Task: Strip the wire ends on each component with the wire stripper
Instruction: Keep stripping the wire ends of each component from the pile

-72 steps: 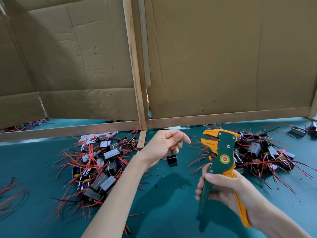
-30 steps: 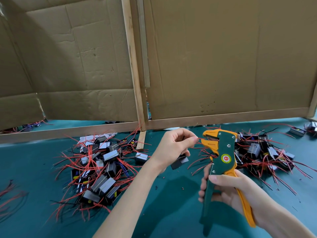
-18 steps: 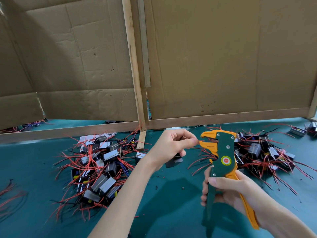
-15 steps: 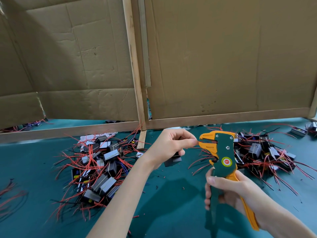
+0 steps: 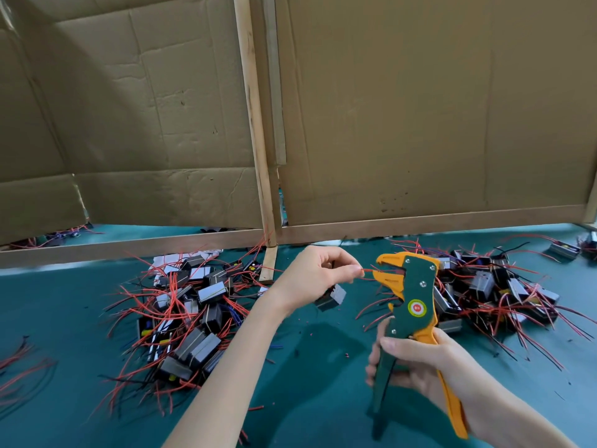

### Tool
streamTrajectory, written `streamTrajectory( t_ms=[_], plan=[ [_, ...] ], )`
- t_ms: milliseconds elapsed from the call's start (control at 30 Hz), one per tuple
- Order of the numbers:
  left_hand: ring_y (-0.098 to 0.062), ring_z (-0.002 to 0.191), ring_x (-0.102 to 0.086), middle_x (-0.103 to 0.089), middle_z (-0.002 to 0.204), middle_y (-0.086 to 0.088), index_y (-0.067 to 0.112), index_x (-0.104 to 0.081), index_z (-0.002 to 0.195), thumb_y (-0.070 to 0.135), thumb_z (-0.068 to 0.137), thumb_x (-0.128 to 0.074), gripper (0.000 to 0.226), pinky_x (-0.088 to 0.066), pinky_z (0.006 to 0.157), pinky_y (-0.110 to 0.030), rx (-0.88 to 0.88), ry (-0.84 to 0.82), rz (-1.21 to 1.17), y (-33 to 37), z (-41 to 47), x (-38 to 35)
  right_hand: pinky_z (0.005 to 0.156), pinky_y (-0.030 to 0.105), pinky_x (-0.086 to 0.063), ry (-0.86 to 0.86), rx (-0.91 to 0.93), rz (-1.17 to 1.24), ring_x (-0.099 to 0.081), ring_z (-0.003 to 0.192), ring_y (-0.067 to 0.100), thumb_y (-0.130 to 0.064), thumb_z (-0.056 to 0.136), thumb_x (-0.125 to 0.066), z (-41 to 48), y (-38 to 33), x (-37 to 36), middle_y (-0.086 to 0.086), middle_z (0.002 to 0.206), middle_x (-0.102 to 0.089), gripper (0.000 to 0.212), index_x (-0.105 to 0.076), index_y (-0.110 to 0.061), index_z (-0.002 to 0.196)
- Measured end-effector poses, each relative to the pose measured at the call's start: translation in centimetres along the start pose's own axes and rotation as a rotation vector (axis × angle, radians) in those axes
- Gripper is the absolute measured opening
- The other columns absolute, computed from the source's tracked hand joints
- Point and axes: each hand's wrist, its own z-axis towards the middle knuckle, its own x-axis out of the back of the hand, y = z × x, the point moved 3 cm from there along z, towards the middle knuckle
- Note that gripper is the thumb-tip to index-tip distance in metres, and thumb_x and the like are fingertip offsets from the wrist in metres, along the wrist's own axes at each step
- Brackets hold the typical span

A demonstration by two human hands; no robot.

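**Red wire fed into the stripper's mouth**

The left hand (image 5: 315,273) pinches a thin red wire (image 5: 366,270) between thumb and forefinger, the other fingers curled. The wire runs level from the fingertips into the open orange mouth of the stripper (image 5: 408,295). Below the hand hangs the wire's component (image 5: 330,297), a small dark block with a pale grey face, tilted and clear of the table (image 5: 64,305).

The right hand (image 5: 416,367) is clenched around the stripper's two handles, one dark green, one orange, both long and tapering. The tool stands nearly upright. Its body is a flat green plate with small silver screws and a round red-and-yellow badge; the orange head ends in two beak-like, ribbed prongs.

The table is covered in smooth teal matting, dotted with small red and black scraps. Two loose heaps lie on it. The left heap (image 5: 190,318) holds boxy grey and black components tangled in thin red and black leads. The right heap (image 5: 491,292), behind the stripper, holds similar blocks and leads. A few stray leads (image 5: 19,373) lie at the left edge.

Behind stand creased brown cardboard panels (image 5: 403,108) in a frame of pale wooden slats (image 5: 255,140).
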Motion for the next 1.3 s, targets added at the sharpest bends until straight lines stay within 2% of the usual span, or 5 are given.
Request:
streamTrajectory(
  t_ms=[367, 633, 767, 1033, 1300],
  plan=[
    [0.004, 0.058, -0.053, -0.065, 0.076, 0.003, 0.009, -0.076, 0.085, 0.007, 0.085, -0.069, 0.008, -0.039, 0.063, -0.01, -0.337, 0.461, 0.262, 4.2, 3.7, -1.0, 0.061, 0.05, -0.059, 0.122, -0.187, 0.139, -0.07, 0.076, 0.044, 0.001, 0.065, -0.068, 0.1, -0.2, 1.1, 0.033, 0.09, -0.067, 0.025, -0.06, 0.006, 0.088],
    [-0.008, 0.125, -0.048, -0.055, 0.136, -0.006, 0.014, -0.065, 0.123, 0.0, 0.094, -0.052, 0.035, -0.033, 0.103, -0.02, -0.259, -0.176, 0.189, 5.5, 5.6, -9.1, 0.06, 0.051, -0.058, 0.131, -0.311, 0.171, -0.068, 0.066, 0.043, -0.006, 0.063, -0.063, 0.4, 0.6, 1.6, 0.035, 0.086, -0.066, 0.035, -0.055, 0.004, 0.096],
    [0.001, 0.095, -0.061, -0.066, 0.12, -0.01, 0.007, -0.065, 0.12, -0.008, 0.092, -0.048, 0.036, -0.046, 0.086, -0.009, -0.137, -0.089, 0.09, 2.8, 3.3, -4.2, 0.063, 0.053, -0.058, 0.114, -0.271, 0.201, -0.068, 0.073, 0.046, -0.007, 0.068, -0.065, 0.5, 0.4, 1.8, 0.037, 0.093, -0.066, 0.035, -0.052, 0.0, 0.1],
    [-0.02, 0.119, -0.056, -0.06, 0.131, -0.002, 0.02, -0.064, 0.122, 0.009, 0.093, -0.053, 0.033, -0.043, 0.104, -0.036, 0.342, -0.026, 0.863, -7.3, 0.3, 4.9, 0.079, 0.054, -0.058, 0.061, -0.235, 0.23, -0.066, 0.1, 0.048, -0.009, 0.076, -0.061, -0.1, -0.7, 1.9, 0.037, 0.112, -0.064, 0.046, -0.054, -0.002, 0.122],
    [-0.022, 0.099, -0.059, -0.066, 0.096, 0.007, 0.025, -0.07, 0.09, 0.023, 0.086, -0.069, 0.005, -0.046, 0.088, -0.032, 0.236, 0.105, 0.842, -9.3, 0.1, 3.3, 0.076, 0.056, -0.058, 0.066, -0.23, 0.221, -0.068, 0.093, 0.048, -0.011, 0.079, -0.06, -0.3, -0.8, 2.1, 0.036, 0.105, -0.065, 0.038, -0.06, -0.001, 0.115]
  ],
)
